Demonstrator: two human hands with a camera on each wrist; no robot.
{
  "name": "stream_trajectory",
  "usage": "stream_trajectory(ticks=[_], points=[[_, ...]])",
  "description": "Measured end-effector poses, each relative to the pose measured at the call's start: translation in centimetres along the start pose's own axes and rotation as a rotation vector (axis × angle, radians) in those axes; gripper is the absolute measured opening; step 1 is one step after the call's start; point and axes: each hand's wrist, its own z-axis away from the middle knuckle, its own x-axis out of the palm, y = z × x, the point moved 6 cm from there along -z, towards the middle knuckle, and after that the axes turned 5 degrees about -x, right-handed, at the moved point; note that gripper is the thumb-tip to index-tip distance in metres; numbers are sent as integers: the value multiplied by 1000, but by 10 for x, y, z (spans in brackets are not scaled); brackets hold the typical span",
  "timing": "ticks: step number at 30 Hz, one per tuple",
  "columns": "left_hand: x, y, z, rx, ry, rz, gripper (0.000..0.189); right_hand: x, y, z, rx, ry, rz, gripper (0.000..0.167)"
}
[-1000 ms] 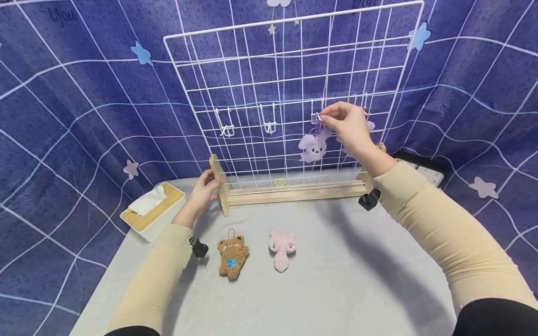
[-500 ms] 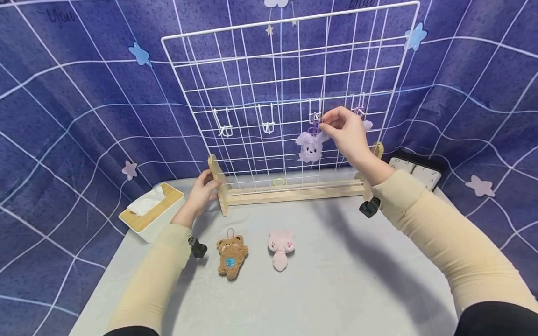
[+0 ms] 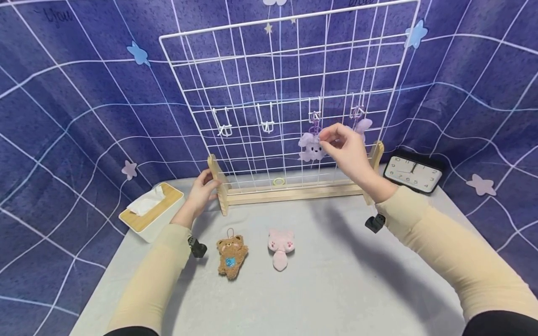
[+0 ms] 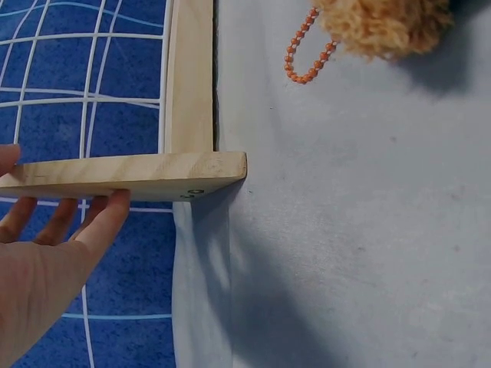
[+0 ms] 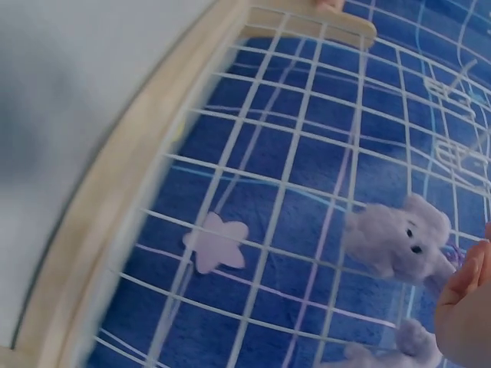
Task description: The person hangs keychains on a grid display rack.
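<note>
A lavender bunny plush keychain [image 3: 312,148] hangs by a purple chain from a white hook [image 3: 314,115] on the wire grid panel [image 3: 290,84]. My right hand [image 3: 346,151] pinches an ear of this plush, its thumb and index fingertip close together; in the right wrist view the ear runs to the fingers. Another purple plush [image 3: 362,129] hangs from the hook on the right, partly behind that hand. My left hand [image 3: 201,192] grips the left wooden foot [image 4: 130,172] of the stand, thumb on one side, fingers on the other.
Two white hooks [image 3: 267,125] hang bare at the left of the grid. On the table lie a brown bear plush [image 3: 232,254] with a bead chain and a pink plush [image 3: 280,247]. A tissue box [image 3: 151,210] stands left, a clock [image 3: 414,172] right.
My right hand has moved down from the hook and chain to the bunny plush's ear. The plush hangs from the hook throughout. My left hand stays on the wooden foot.
</note>
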Motion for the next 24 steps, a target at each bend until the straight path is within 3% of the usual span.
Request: stream_trajectory(ticks=[9,18,24], points=[[2,3,1,-3,-10,5,59,25,20,31,5,-239,-81,17],[2,1,2,1,-9,-4,58,66,51,69,138,-535,-190,25],[-4,-11,-10,5,4,0,58,94,69,94,228,-698,-237,27]])
